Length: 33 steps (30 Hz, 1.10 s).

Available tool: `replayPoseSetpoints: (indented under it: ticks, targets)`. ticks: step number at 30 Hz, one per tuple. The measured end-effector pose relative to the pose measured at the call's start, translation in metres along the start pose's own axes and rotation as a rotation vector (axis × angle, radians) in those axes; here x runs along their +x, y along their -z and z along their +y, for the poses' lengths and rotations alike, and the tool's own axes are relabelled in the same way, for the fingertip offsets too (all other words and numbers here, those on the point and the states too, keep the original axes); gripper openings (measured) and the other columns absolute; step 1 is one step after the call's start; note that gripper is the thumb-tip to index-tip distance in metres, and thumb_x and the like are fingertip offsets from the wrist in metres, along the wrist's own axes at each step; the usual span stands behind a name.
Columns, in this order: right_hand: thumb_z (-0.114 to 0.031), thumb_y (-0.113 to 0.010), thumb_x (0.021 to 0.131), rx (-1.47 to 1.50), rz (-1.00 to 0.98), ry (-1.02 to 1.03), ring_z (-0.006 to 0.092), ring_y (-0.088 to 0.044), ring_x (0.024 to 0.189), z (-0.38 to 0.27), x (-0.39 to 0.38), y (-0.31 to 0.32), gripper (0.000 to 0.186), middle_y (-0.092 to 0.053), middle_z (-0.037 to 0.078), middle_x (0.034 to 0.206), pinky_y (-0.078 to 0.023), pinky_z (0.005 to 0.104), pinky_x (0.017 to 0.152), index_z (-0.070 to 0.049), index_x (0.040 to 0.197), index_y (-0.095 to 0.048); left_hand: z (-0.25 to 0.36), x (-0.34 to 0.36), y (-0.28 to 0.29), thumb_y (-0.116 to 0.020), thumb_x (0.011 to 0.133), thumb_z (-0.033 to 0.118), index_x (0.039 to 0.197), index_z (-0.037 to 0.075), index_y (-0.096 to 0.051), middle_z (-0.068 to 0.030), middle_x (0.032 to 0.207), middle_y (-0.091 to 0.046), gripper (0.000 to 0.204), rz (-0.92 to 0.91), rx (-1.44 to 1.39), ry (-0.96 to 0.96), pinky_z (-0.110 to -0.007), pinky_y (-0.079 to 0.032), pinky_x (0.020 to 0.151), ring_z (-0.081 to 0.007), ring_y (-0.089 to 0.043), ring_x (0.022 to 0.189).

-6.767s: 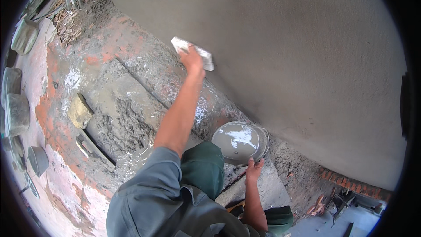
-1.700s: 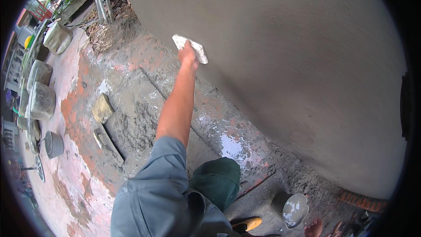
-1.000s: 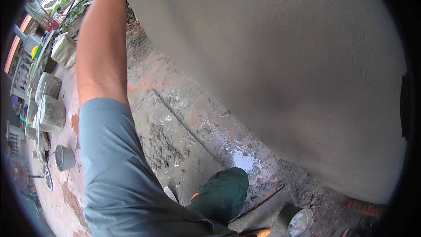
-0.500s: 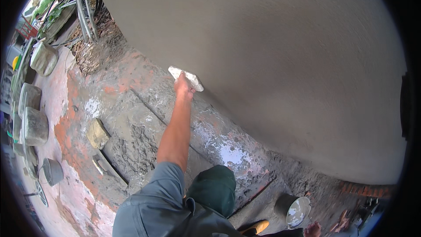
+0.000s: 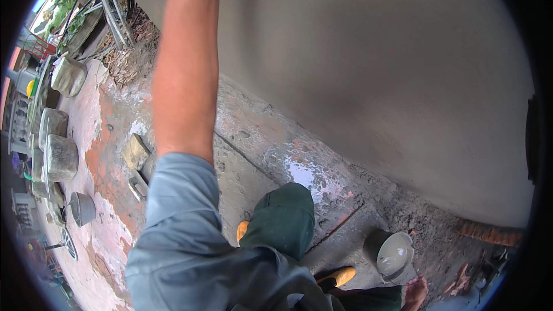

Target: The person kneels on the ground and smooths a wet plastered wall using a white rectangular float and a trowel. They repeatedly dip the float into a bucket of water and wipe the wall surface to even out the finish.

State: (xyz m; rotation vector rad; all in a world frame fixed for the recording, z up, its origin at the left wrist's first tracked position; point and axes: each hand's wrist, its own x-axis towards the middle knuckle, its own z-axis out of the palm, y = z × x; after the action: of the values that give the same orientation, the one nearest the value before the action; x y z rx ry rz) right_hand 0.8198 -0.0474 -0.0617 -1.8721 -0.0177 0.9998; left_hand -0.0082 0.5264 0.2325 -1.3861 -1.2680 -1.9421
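Hands are unequally shown: the left hand is cut off by the upper edge, so its grip cannot be told, while the left forearm is extended before the grey plastered wall. The right hand is partly shown beside the dark green trouser leg; whether it is closed cannot be told. Near it, a bucket of greyish liquid is placed on the floor. Farther left, a yellowish block and a grey pail are seen.
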Motion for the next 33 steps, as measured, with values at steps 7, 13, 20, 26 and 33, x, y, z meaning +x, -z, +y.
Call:
replayPoseSetpoints:
  ticks: [7, 13, 20, 26, 33]
  targets:
    - [-0.031, -0.058, 0.101, 0.026, -0.072, 0.024, 0.0198, -0.061, 0.066, 0.004, -0.006, 0.013, 0.017, -0.062, 0.000, 0.075, -0.051, 0.0357, 0.057, -0.017, 0.110, -0.061, -0.058, -0.333, 0.035, -0.060, 0.100, 0.031, 0.154, -0.006, -0.030, -0.0266, 0.154, -0.040, 0.072, -0.018, -0.132, 1.344, -0.042, -0.035, 0.117, -0.0343, -0.044, 0.141]
    - [-0.033, -0.062, 0.100, -0.027, -0.106, 0.050, 0.0204, -0.063, 0.067, 0.000, -0.019, 0.006, 0.022, -0.063, 0.002, 0.075, -0.053, 0.0361, 0.058, -0.013, 0.109, -0.062, 0.051, -0.305, 0.004, -0.061, 0.100, 0.024, 0.154, -0.007, -0.026, -0.0278, 0.151, -0.038, 0.072, 0.008, -0.181, 0.875, -0.043, -0.036, 0.115, -0.0366, -0.041, 0.141]
    - [-0.033, -0.064, 0.099, -0.015, -0.208, 0.073, 0.0209, -0.065, 0.069, 0.006, -0.016, 0.017, 0.024, -0.066, 0.002, 0.077, -0.055, 0.0351, 0.060, -0.012, 0.110, -0.062, 0.021, -0.137, -0.004, -0.064, 0.096, 0.027, 0.141, -0.007, -0.047, -0.0293, 0.132, -0.057, 0.059, 0.072, 0.079, 0.306, -0.043, -0.046, 0.104, -0.0382, -0.057, 0.123]
    - [-0.031, -0.063, 0.100, 0.017, -0.195, 0.039, 0.0216, -0.065, 0.069, 0.013, 0.001, 0.030, 0.023, -0.066, 0.003, 0.077, -0.056, 0.0348, 0.061, -0.011, 0.112, -0.063, 0.033, -0.296, 0.014, -0.055, 0.103, 0.026, 0.159, 0.000, -0.019, -0.0245, 0.159, -0.032, 0.071, -0.024, -0.108, 1.219, -0.043, -0.036, 0.119, -0.0342, -0.041, 0.143]
    - [-0.030, -0.062, 0.101, 0.060, -0.217, -0.018, 0.0223, -0.066, 0.069, 0.012, 0.001, 0.040, 0.022, -0.068, 0.004, 0.078, -0.057, 0.0369, 0.059, -0.010, 0.112, -0.063, 0.060, -0.217, -0.010, -0.062, 0.098, 0.028, 0.147, -0.008, -0.037, -0.0319, 0.137, -0.049, 0.066, -0.133, 0.099, 0.276, -0.049, -0.037, 0.110, -0.0407, -0.049, 0.128]
